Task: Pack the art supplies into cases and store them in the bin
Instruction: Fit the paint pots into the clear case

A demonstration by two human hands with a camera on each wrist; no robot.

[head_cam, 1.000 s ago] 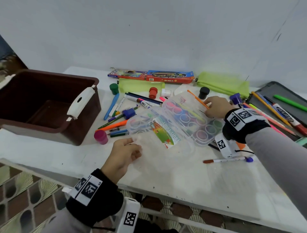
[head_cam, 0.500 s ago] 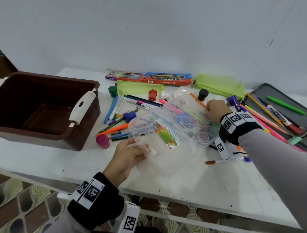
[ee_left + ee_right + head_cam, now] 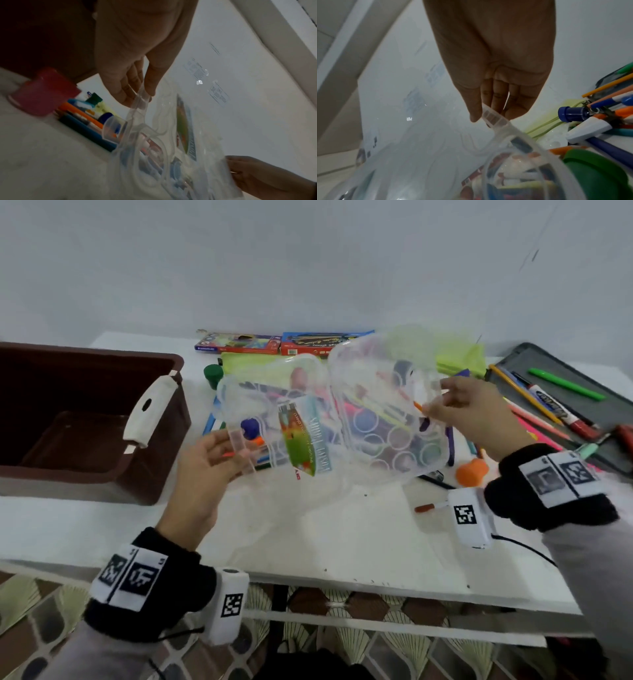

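Observation:
A clear plastic case (image 3: 329,412) with a colourful label hangs open above the white table (image 3: 342,535), its two halves spread side by side. My left hand (image 3: 219,460) pinches the tab of the left half (image 3: 139,100). My right hand (image 3: 462,409) pinches the tab of the right half (image 3: 494,119). Through the plastic I see markers, pens and paint pots lying on the table behind it. The brown bin (image 3: 82,419) stands at the left with nothing visible inside.
Two flat colour boxes (image 3: 284,344) and green pouches (image 3: 459,357) lie along the wall. An open dark case (image 3: 575,392) with pens and pencils sits at the right. An orange pot (image 3: 471,472) and a loose brush (image 3: 430,507) lie near my right wrist.
The clear case has been lifted off the table and swung open towards me. Both hands rose with it, each now pinching a tab.

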